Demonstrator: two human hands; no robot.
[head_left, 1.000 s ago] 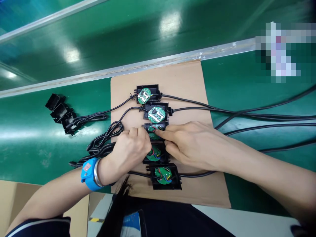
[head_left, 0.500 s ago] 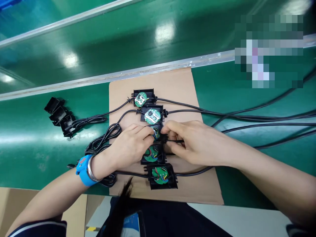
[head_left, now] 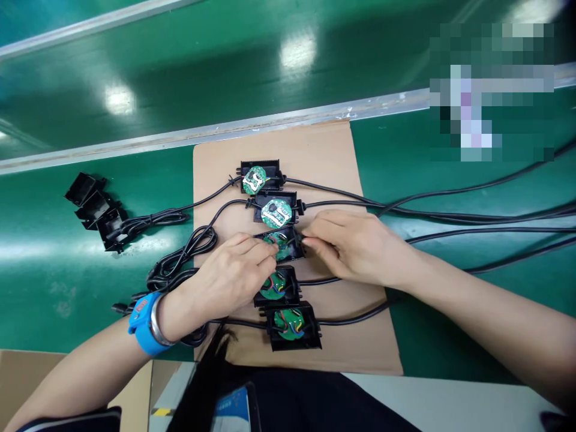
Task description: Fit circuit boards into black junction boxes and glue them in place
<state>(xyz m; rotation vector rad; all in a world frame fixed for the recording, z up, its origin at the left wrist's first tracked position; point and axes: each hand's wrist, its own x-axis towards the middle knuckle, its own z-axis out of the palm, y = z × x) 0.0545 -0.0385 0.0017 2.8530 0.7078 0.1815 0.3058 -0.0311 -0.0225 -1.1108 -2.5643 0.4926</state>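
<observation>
In the middle of a row of black plastic cases, one open case (head_left: 294,247) holds a round green circuit board (head_left: 283,245) with thin wires. My left hand (head_left: 231,273) is closed at that case's left side, its fingertips on the board's edge. The exact grip under those fingers is hidden. Opposite it, my right hand (head_left: 364,249) pinches the black cable where it meets the case's right end. Two cases above, an upper one (head_left: 272,168) and a lower one (head_left: 292,201), show boards with white patches. Nearer me, two more cases, one (head_left: 294,288) beside my left fingers, hold wired boards.
Under the cases lies a cardboard sheet (head_left: 337,156) on the green bench (head_left: 36,252). Coiled black cables (head_left: 198,240) lie left of it, with several black covers (head_left: 96,207) further left. Long cables (head_left: 495,231) run off to the right. A metal rail (head_left: 270,126) crosses behind.
The middle case's board now shows more fully, lying flatter in the case. My right hand has moved slightly up, its fingers closing at the case's right end. My left hand stays near the board.
</observation>
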